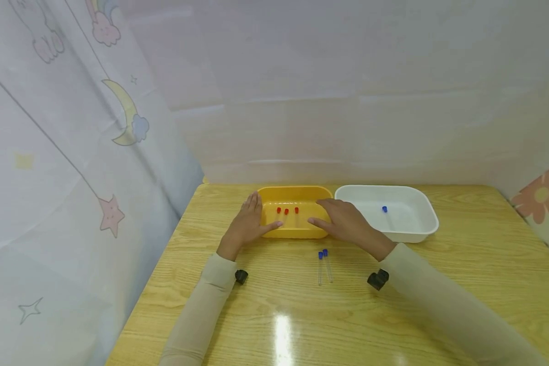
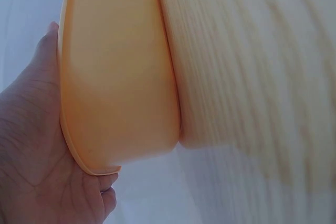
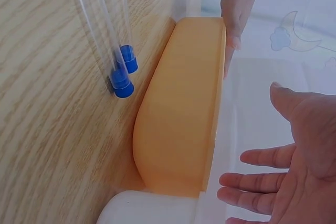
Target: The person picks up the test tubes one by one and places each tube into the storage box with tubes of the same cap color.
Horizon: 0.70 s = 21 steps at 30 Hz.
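An orange-yellow tray (image 1: 297, 233) holds several clear tubes with red caps (image 1: 286, 211). My left hand (image 1: 248, 221) rests along its left end, fingers straight and thumb over the near rim; the left wrist view shows the palm (image 2: 37, 150) against the rim (image 2: 65, 108). Over the tray's right end is my right hand (image 1: 345, 220), fingers spread and holding nothing; in the right wrist view that hand (image 3: 294, 166) appears beside the tray (image 3: 178, 108). Two blue-capped tubes (image 1: 320, 255) lie on the table before the tray.
A white tray (image 1: 407, 237) stands just right of the yellow one, with one blue-capped tube (image 1: 385, 209) inside. The wooden table (image 1: 265, 284) backs onto a pale hanging sheet (image 1: 293, 132), and another printed sheet (image 1: 73, 203) hangs at the left.
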### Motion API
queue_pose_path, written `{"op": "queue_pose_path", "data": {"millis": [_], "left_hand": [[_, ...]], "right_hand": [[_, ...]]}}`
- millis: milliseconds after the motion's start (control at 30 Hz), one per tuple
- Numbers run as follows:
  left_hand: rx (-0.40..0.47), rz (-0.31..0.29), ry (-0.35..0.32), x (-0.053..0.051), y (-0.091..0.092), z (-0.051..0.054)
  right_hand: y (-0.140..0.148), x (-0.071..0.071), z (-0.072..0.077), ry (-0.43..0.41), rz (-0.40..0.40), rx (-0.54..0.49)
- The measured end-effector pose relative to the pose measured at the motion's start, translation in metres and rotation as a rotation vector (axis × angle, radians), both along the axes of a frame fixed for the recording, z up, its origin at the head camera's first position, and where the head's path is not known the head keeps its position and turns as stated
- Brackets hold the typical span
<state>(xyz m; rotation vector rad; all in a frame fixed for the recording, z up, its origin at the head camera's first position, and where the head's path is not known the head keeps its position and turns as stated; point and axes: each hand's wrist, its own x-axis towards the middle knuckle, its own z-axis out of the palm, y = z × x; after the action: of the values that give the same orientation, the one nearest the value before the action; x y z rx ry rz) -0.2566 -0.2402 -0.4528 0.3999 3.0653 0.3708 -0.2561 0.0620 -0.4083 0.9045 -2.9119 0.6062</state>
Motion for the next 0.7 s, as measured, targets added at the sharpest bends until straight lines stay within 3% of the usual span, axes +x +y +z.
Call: {"op": "queue_pose_path", "data": {"millis": [400, 700], "left_hand": [[-0.001, -0.01, 0.012, 0.0, 0.0, -0.001], [0.001, -0.013, 0.009, -0.001, 0.0, -0.001]], "right_hand": [[0.008, 0.007, 0.002, 0.091, 0.028, -0.008], [0.016, 0.011, 0.003, 0.114, 0.024, -0.018]]}}
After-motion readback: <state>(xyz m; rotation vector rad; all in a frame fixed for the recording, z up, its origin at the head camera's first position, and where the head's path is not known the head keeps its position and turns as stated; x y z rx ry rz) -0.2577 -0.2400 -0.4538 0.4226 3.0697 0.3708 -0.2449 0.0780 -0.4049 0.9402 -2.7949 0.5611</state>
